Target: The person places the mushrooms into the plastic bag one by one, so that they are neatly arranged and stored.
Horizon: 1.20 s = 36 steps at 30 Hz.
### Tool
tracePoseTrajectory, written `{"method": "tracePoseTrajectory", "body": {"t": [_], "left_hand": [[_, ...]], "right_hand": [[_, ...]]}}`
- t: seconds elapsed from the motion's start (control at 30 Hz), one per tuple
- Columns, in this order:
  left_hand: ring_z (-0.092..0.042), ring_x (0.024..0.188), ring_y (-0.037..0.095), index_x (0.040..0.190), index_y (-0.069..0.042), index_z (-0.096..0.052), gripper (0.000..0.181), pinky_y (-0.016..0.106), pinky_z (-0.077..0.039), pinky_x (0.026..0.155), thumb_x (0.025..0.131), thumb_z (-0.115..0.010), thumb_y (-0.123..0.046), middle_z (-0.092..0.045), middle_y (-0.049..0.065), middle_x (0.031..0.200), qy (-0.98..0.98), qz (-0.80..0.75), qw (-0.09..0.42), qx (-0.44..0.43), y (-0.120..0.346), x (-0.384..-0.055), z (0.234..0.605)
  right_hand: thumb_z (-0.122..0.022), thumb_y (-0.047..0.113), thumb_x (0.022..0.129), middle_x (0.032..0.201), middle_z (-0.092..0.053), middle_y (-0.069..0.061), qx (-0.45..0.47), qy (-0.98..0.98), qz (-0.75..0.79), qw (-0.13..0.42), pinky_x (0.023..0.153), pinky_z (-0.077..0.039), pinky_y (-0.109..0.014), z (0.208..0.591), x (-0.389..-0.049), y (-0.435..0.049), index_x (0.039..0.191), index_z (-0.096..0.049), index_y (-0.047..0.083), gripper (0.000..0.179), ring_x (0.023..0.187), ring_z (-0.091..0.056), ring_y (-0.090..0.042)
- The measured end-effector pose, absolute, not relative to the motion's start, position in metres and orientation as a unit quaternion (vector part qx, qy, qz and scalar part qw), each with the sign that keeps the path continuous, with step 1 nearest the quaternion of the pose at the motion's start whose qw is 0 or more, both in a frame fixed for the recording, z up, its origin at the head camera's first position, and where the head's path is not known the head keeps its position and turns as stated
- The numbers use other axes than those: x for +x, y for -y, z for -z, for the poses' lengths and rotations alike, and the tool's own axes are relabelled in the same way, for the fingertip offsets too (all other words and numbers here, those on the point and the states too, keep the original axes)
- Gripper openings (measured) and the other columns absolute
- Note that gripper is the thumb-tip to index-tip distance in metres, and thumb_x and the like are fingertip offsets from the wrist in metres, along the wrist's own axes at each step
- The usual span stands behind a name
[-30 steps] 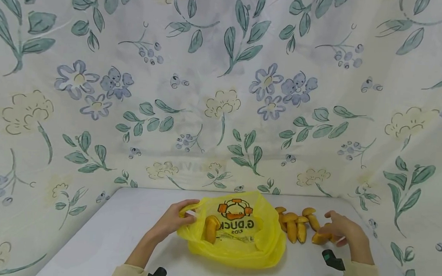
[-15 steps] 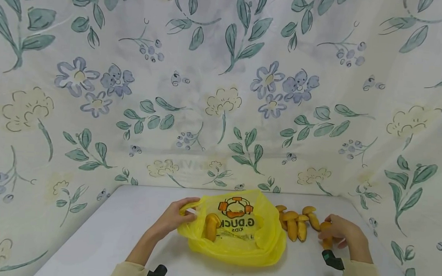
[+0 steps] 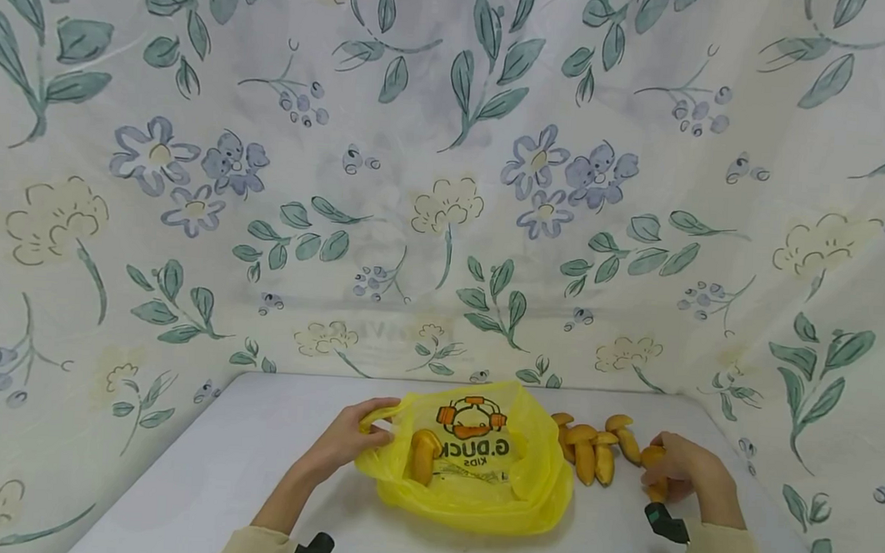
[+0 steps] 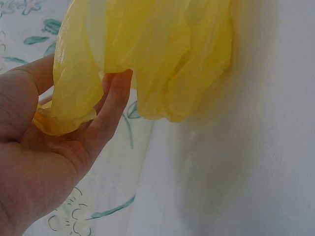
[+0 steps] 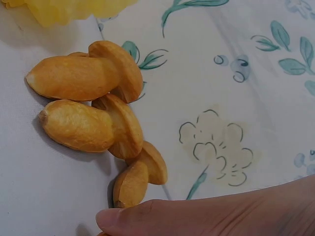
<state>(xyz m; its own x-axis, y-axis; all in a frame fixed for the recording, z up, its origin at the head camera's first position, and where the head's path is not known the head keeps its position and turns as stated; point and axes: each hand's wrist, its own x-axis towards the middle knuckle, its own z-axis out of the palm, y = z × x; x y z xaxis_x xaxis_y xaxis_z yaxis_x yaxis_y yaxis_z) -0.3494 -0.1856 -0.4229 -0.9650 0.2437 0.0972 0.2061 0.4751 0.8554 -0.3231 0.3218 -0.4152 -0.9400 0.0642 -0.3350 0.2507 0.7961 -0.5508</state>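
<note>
A yellow plastic bag (image 3: 475, 512) with a printed duck logo lies with its mouth toward me. My left hand (image 3: 351, 439) holds the bag by a handle; in the left wrist view the yellow film (image 4: 162, 59) hangs over the fingers. One brown mushroom (image 3: 423, 459) is inside the bag at its left. At the right, my right hand (image 3: 691, 467) grips another mushroom (image 3: 652, 456) by its side, partly covered by the fingers. The right wrist view shows the thumb (image 5: 128, 221) of that hand, with the held mushroom almost wholly out of sight.
Several more mushrooms (image 3: 585, 458) lie in a loose row between the bag and my right hand, caps toward the back. They rest on a white table (image 3: 252, 467). A floral cloth (image 3: 445, 226) rises behind the table and along its sides.
My right hand has closed its fingers on the rightmost mushroom, which has turned so its cap points toward the back. My left hand and the bag have stayed in place.
</note>
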Motion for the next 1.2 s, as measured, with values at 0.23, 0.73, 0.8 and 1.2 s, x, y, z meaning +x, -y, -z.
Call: {"method": "tracePoseTrajectory", "body": {"t": [0.23, 0.73, 0.8, 1.2], "left_hand": [[-0.067, 0.092, 0.019, 0.139, -0.013, -0.054, 0.053, 0.032, -0.058, 0.08, 0.087, -0.068, -0.01, -0.06, 0.015, 0.129, -0.857, -0.496, 0.018, 0.135, 0.187, -0.3487, 0.4244], [-0.067, 0.093, 0.019, 0.14, -0.013, -0.053, 0.054, 0.029, -0.058, 0.08, 0.088, -0.068, -0.011, -0.058, 0.018, 0.132, -0.857, -0.494, 0.021, 0.144, 0.187, -0.3486, 0.4248], [-0.067, 0.093, 0.018, 0.139, -0.013, -0.053, 0.054, 0.029, -0.058, 0.08, 0.088, -0.068, -0.011, -0.059, 0.017, 0.132, -0.857, -0.495, 0.02, 0.144, 0.1869, -0.3483, 0.4246], [-0.067, 0.094, 0.019, 0.14, -0.013, -0.053, 0.054, 0.03, -0.058, 0.081, 0.088, -0.068, -0.012, -0.059, 0.017, 0.13, -0.858, -0.492, 0.018, 0.149, 0.1876, -0.3484, 0.4234]], "right_hand": [[-0.077, 0.016, 0.08, 0.108, -0.055, -0.026, 0.086, -0.935, 0.309, 0.154, 0.068, -0.059, -0.031, 0.4171, -0.3243, -0.3223, 0.133, -0.038, -0.011, 0.072, 0.075, -0.063, -0.022], [-0.077, 0.016, 0.081, 0.111, -0.054, -0.028, 0.078, -0.934, 0.312, 0.155, 0.069, -0.059, -0.032, 0.4162, -0.3249, -0.3238, 0.134, -0.037, -0.011, 0.072, 0.078, -0.063, -0.023], [-0.077, 0.017, 0.081, 0.112, -0.054, -0.028, 0.077, -0.934, 0.314, 0.155, 0.069, -0.059, -0.032, 0.4161, -0.3252, -0.324, 0.135, -0.037, -0.011, 0.073, 0.079, -0.062, -0.023], [-0.076, 0.018, 0.082, 0.114, -0.053, -0.028, 0.077, -0.93, 0.33, 0.146, 0.069, -0.059, -0.031, 0.414, -0.3267, -0.3261, 0.135, -0.038, -0.009, 0.072, 0.081, -0.059, -0.025]]}}
